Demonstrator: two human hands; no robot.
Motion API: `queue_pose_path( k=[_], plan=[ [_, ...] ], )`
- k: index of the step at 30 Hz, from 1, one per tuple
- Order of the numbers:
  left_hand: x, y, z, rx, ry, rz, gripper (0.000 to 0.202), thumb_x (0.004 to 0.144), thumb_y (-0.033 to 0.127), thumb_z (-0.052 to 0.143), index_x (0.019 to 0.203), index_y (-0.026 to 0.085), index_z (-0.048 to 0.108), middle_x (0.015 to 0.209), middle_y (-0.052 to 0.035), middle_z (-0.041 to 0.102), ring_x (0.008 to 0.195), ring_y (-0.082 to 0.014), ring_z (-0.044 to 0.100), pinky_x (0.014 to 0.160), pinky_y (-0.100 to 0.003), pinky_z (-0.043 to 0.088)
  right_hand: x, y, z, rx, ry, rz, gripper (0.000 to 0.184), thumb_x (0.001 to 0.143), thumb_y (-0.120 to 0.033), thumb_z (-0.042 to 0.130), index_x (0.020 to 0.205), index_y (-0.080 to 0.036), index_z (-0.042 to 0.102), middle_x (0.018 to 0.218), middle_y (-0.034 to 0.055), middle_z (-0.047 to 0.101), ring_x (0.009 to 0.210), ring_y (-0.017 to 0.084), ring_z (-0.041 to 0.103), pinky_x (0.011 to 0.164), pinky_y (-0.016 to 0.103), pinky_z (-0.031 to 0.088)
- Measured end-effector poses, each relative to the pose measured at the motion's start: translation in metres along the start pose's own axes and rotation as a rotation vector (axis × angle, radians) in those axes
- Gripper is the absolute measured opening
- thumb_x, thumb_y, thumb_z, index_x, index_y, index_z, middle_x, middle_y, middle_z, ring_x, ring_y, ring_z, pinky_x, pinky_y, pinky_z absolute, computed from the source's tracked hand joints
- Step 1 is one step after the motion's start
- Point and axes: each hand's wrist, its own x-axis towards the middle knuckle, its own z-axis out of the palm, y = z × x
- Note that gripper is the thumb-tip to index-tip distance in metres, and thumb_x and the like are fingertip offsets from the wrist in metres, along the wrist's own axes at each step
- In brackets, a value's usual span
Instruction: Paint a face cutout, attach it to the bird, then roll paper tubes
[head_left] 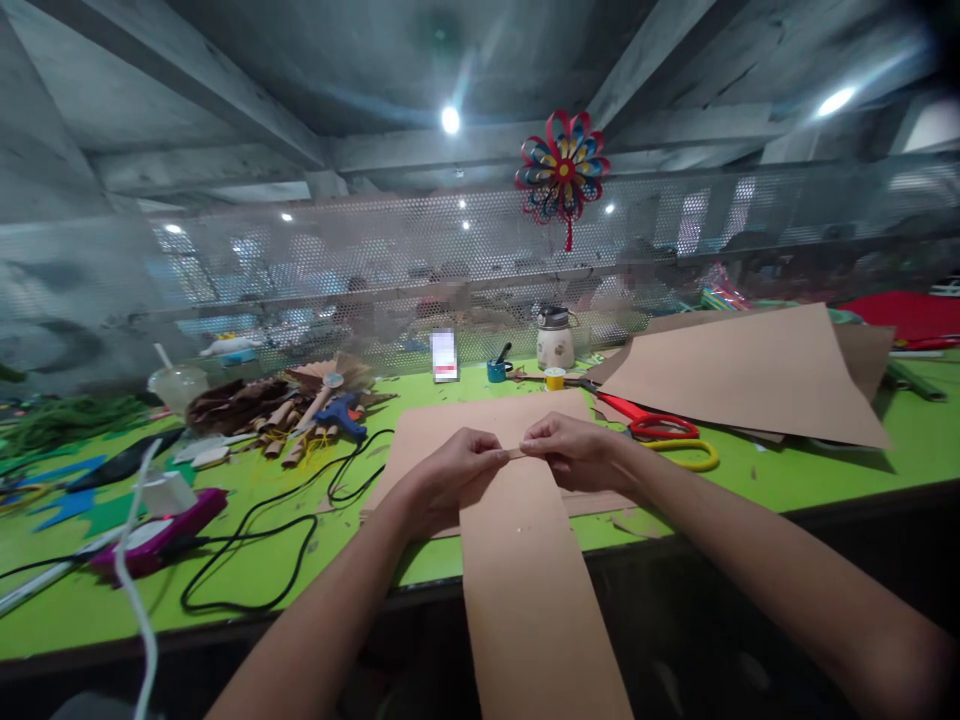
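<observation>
Two bare hands hold a long brown paper strip [525, 590] by its far end. The left hand [450, 470] and the right hand [574, 450] sit side by side, almost touching. On each hand the thumb and fingers are pressed together, pinching the top edge of the strip. The strip is long and thin. Its long way runs straight from the hands back toward the person. The pinched end points away, toward the mesh wall [315, 270]. The near end comes down past the edge of the green table [825, 465] and off the bottom of the view. Under the hands a bigger brown sheet [435, 425] lies flat on the table. Just to the right of it lie red scissors [645, 418], next to a yellow handle [690, 458]. More big brown sheets [750, 375] are stacked further right. On the left, a black cord [285, 530] loops over the table, and a blue glue gun [341, 412] rests near a pile of brown rolls [255, 410]. A pink thing [161, 530] lies at the left. A red and blue paper flower [562, 170] hangs up high on the mesh wall.
</observation>
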Motion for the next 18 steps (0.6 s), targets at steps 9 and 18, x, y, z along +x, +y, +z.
queue_pose_path(
  k=[9,18],
  plan=[
    [-0.004,0.001,0.0,-0.023,0.023,-0.022,0.032,0.076,0.045,0.058,0.066,0.014,0.054,0.06,0.0032,0.042,0.055,-0.009,0.034,0.049,-0.021,0.026,-0.01,-0.01,0.02,0.176,0.082,-0.026,0.038,0.08,-0.043,0.064,0.06,-0.017,0.045,0.049,-0.0078,0.037,0.046,0.006,0.03,0.048,0.023,0.025],
    [-0.005,0.002,0.004,-0.102,-0.03,-0.041,0.036,0.074,0.049,0.061,0.065,0.016,0.05,0.06,0.0042,0.036,0.054,-0.0087,0.03,0.049,-0.022,0.023,0.0,-0.009,0.022,-0.162,0.108,-0.077,0.031,0.081,-0.042,0.057,0.067,-0.014,0.057,0.056,-0.0041,0.044,0.054,0.009,0.038,0.053,0.022,0.03]
  ],
)
